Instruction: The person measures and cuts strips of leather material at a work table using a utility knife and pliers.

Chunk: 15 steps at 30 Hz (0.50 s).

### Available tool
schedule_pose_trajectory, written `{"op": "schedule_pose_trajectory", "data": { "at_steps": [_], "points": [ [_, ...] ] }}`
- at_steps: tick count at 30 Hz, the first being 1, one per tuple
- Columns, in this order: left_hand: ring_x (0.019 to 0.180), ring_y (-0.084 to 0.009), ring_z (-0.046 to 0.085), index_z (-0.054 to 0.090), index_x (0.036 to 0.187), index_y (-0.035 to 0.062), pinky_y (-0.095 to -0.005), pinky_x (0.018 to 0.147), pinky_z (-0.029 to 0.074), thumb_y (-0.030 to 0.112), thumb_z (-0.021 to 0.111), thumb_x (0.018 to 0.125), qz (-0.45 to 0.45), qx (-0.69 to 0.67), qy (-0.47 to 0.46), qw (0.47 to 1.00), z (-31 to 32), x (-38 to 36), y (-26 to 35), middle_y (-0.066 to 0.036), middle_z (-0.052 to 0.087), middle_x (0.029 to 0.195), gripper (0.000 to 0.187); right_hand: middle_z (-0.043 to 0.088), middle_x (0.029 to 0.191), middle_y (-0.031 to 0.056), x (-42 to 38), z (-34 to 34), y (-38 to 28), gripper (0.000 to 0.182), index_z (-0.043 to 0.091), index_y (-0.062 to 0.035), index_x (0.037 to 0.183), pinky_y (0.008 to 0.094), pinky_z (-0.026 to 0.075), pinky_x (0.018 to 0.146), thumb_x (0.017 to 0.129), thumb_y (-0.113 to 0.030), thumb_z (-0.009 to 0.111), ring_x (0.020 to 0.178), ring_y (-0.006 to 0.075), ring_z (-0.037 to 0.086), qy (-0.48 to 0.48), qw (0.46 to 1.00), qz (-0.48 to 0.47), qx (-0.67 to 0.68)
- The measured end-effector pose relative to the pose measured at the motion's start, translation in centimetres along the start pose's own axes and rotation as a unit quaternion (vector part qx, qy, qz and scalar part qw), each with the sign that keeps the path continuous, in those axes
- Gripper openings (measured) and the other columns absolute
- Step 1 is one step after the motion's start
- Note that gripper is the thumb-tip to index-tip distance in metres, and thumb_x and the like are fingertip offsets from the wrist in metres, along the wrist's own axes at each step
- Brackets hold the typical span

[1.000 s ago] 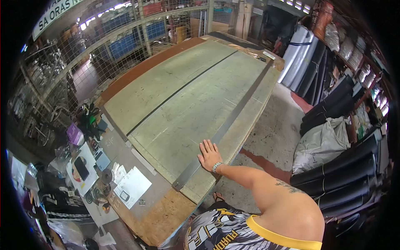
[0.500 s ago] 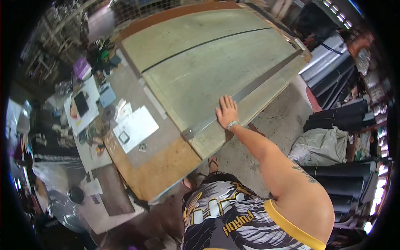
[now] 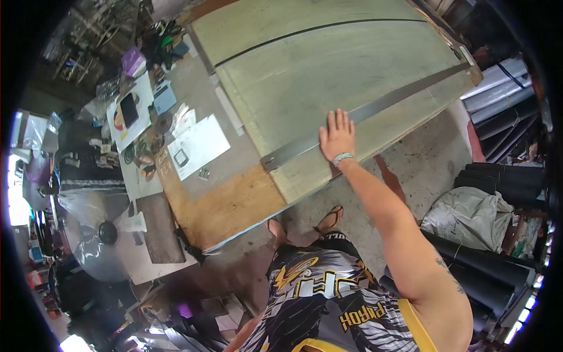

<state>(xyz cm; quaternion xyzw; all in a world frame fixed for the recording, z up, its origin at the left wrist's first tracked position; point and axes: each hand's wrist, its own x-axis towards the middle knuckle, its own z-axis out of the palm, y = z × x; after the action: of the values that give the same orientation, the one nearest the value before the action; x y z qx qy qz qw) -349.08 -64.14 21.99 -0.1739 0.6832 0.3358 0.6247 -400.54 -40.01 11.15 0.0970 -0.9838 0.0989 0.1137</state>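
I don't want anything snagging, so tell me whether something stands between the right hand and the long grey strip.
Nothing visible does. The right hand lies flat across the long grey strip on the greenish worktop; the spot under the palm is hidden.

The greenish board is crossed by 1 black line; the black-and-white patterned jersey is trimmed with yellow.

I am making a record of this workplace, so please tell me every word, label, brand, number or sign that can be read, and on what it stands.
"PUROK", upside down, on the jersey.
The large letters beside it: unclear.
Lettering on the shorts: too small to read.
Marks on the table: too faint.
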Motion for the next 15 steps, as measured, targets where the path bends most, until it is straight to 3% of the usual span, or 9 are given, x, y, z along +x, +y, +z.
{"op": "schedule_pose_trajectory", "data": {
  "at_steps": [3,6,9,12,13,14,15],
  "points": [
    [0.108,-0.0237,0.069,0.064,0.126,-0.0018,-0.0373,0.092,0.053,0.029,0.075,0.086,-0.015,0.115,0.003,0.993,-1.0,1.0,5.4,-0.021,0.072,0.107,0.051,0.027,0.164,0.0207,-0.1,-0.3,0.3,0.064,0.038,-0.0037,0.154,0.0542,0.016,0.124,0.102,-0.041,0.043,0.154,0.0383,0.02,-0.029,0.999,-0.003,0.014],
    [0.109,-0.0242,0.07,0.064,0.126,-0.0015,-0.037,0.093,0.053,0.029,0.075,0.086,-0.014,0.212,0.137,0.967,-3.4,3.6,12.9,-0.022,0.072,0.107,0.052,0.029,0.164,0.0203,-1.0,-1.5,1.9,0.066,0.04,-0.0032,0.153,0.0563,0.017,0.123,0.099,-0.04,0.05,0.153,0.0401,0.022,-0.073,0.99,-0.05,0.109],
    [0.1,-0.0259,0.072,0.066,0.122,-0.0001,-0.0378,0.086,0.054,0.032,0.074,0.087,0.195,0.05,0.385,0.901,-5.3,6.9,18.7,-0.024,0.072,0.095,0.048,0.037,0.159,0.0193,-5.2,-4.6,6.6,0.066,0.045,-0.003,0.148,0.0576,0.026,0.12,0.09,-0.032,0.062,0.149,0.041,0.03,-0.099,0.966,-0.193,0.137],
    [0.116,-0.0304,0.063,0.062,0.122,-0.004,-0.0397,0.103,0.045,0.027,0.074,0.091,0.303,-0.091,0.426,0.848,-7.8,8.4,26.9,-0.02,0.067,0.12,0.046,0.044,0.154,0.0177,-11.8,-8.3,13.1,0.057,0.051,-0.0028,0.14,0.0563,0.032,0.116,0.087,-0.019,0.065,0.147,0.0403,0.033,-0.117,0.924,-0.282,0.231],
    [0.12,-0.0365,0.062,0.058,0.129,-0.005,-0.0413,0.105,0.045,0.023,0.074,0.088,0.311,-0.06,0.451,0.834,-8.6,7.2,30.7,-0.026,0.065,0.125,0.052,0.046,0.151,0.0183,-13.9,-8.9,15.9,0.052,0.055,-0.0047,0.137,0.0536,0.037,0.114,0.088,-0.019,0.065,0.146,0.0415,0.035,-0.134,0.91,-0.286,0.268],
    [0.126,-0.0381,0.057,0.055,0.133,-0.0053,-0.0423,0.109,0.041,0.024,0.073,0.089,0.297,-0.04,0.477,0.826,-9.5,7.4,33.0,-0.028,0.06,0.132,0.056,0.056,0.141,0.0203,-17.7,-7.1,18.7,0.045,0.06,-0.0059,0.132,0.049,0.045,0.107,0.091,-0.022,0.065,0.136,0.0391,0.048,-0.147,0.907,-0.206,0.337],
    [0.133,-0.0396,0.052,0.051,0.137,-0.0056,-0.0433,0.114,0.037,0.024,0.073,0.089,0.28,-0.022,0.502,0.818,-10.6,7.7,34.8,-0.029,0.056,0.139,0.06,0.064,0.129,0.0227,-20.1,-8.1,22.2,0.042,0.063,-0.0053,0.128,0.0462,0.048,0.103,0.095,-0.031,0.063,0.126,0.0387,0.057,-0.313,0.856,-0.076,0.405]
  ]
}}
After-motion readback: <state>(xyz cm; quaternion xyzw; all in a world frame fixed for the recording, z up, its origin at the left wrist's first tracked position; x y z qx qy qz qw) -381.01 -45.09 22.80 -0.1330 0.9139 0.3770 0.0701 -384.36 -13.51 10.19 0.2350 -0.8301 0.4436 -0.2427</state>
